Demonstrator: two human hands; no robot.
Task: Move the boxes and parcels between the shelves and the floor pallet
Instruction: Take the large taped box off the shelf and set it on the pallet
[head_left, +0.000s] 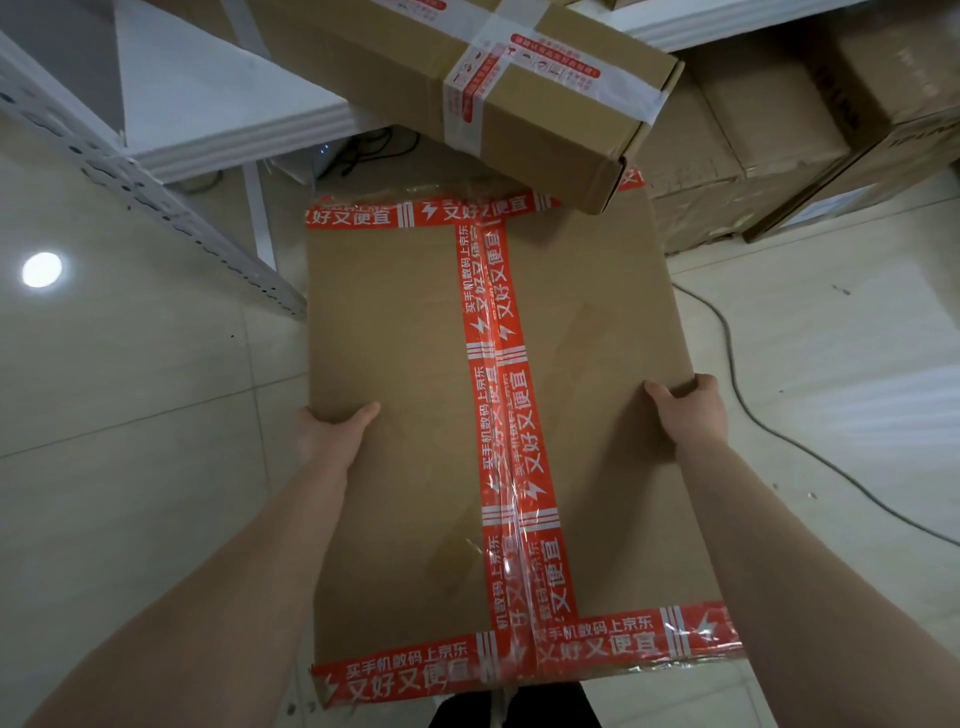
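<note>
A large brown cardboard box (405, 415) sealed with red printed tape fills the middle of the view, held above the tiled floor. My left hand (332, 428) grips its left edge, thumb lying on the top face. My right hand (688, 408) grips the right edge, with its fingers curled over onto the top. A smaller brown box (415, 62) bound with white and red tape lies on the white shelf (218, 119) beyond, its near corner jutting over the big box's far end.
The white metal shelf's perforated upright (156, 208) runs down at the left. Stacked cardboard cartons (779, 156) stand at the right rear. A grey cable (769, 431) snakes across the floor tiles at the right. Dark cables lie under the shelf.
</note>
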